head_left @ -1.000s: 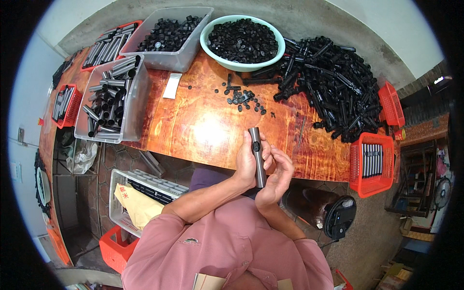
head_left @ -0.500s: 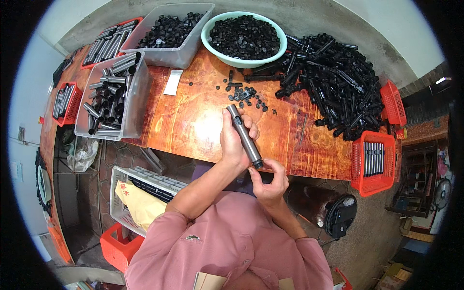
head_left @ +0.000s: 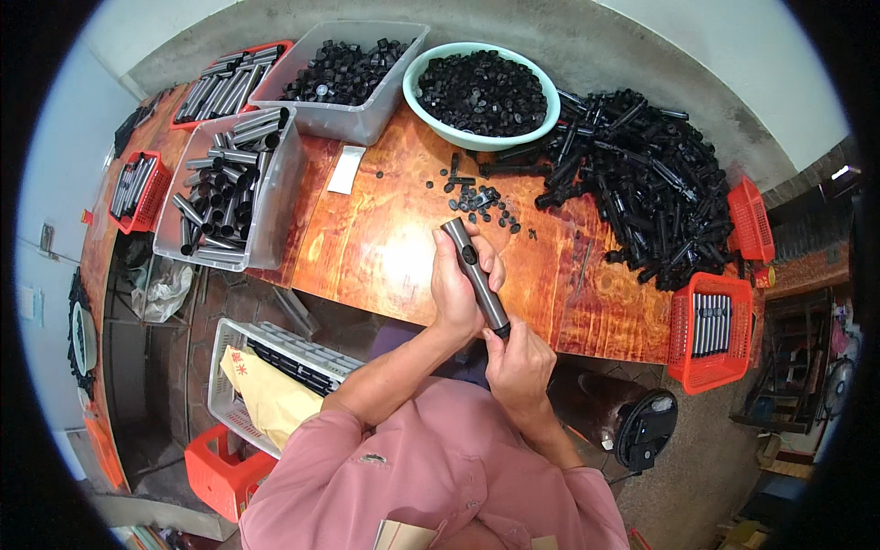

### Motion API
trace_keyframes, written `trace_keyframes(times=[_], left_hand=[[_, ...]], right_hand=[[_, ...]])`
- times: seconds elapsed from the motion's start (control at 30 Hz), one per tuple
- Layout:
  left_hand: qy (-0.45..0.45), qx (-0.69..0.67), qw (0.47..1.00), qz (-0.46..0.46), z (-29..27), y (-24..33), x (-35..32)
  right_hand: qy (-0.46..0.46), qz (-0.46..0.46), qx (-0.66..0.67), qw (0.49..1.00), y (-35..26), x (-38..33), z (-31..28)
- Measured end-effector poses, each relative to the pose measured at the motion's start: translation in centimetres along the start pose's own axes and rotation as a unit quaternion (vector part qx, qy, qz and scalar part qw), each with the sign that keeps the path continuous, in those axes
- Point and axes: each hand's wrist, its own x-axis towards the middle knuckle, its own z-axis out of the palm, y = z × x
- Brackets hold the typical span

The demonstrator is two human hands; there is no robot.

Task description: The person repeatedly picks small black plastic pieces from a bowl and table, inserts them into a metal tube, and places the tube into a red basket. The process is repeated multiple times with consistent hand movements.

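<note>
A grey metal tube (head_left: 486, 291) with an oval slot near its upper end tilts across my two hands above the table's front edge. My left hand (head_left: 456, 291) is closed round its middle and upper part, thumb on one side and fingertips on the other. Closed at the lower end, my right hand (head_left: 521, 368) pinches the black end piece (head_left: 501, 331), which its fingers partly hide. On the table beyond the tube lie several small black discs (head_left: 478, 199) and a few short black parts.
Loose grey tubes fill a clear bin (head_left: 275, 215) at left. Small black caps fill another clear bin (head_left: 367, 115) and a pale green basin (head_left: 556, 103). A heap of black plastic parts (head_left: 642, 174) covers the right rear. A red basket (head_left: 683, 367) with tubes sits at the right edge.
The view has shifted slightly. My right hand has closed further round the tube's lower end, covering more of the black piece. My left hand still grips the tube.
</note>
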Motion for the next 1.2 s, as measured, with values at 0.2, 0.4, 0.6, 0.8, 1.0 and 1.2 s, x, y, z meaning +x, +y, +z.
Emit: trace_keyframes(times=[0.2, 0.4, 0.6, 0.8, 1.0, 1.2], left_hand=[[-0.05, -0.02, 0.999, -0.004, 0.2, 0.1, 0.0], [-0.054, -0.036, 0.998, -0.011, -0.2, 0.0, 0.2], [-0.042, -0.037, 0.998, -0.019, -0.5, -0.2, 0.3], [0.002, -0.015, 1.0, -0.023, 0.2, -0.3, 0.1], [-0.011, -0.024, 0.999, -0.027, -0.1, -0.7, 0.1], [-0.046, -0.033, 0.998, -0.032, -1.0, -1.0, 0.1]], right_hand=[[0.009, 0.005, 0.039, 0.999, -0.1, -0.2, 0.2], [0.036, -0.015, 0.026, 0.999, -0.3, 0.0, 0.2], [0.03, -0.014, -0.009, 0.999, -0.3, 0.0, 0.1], [0.032, -0.016, -0.028, 0.999, -0.2, 0.0, -0.1], [0.025, -0.012, -0.025, 0.999, -0.1, -0.1, -0.2], [-0.004, -0.003, -0.024, 1.0, -0.3, -0.3, -0.6]])
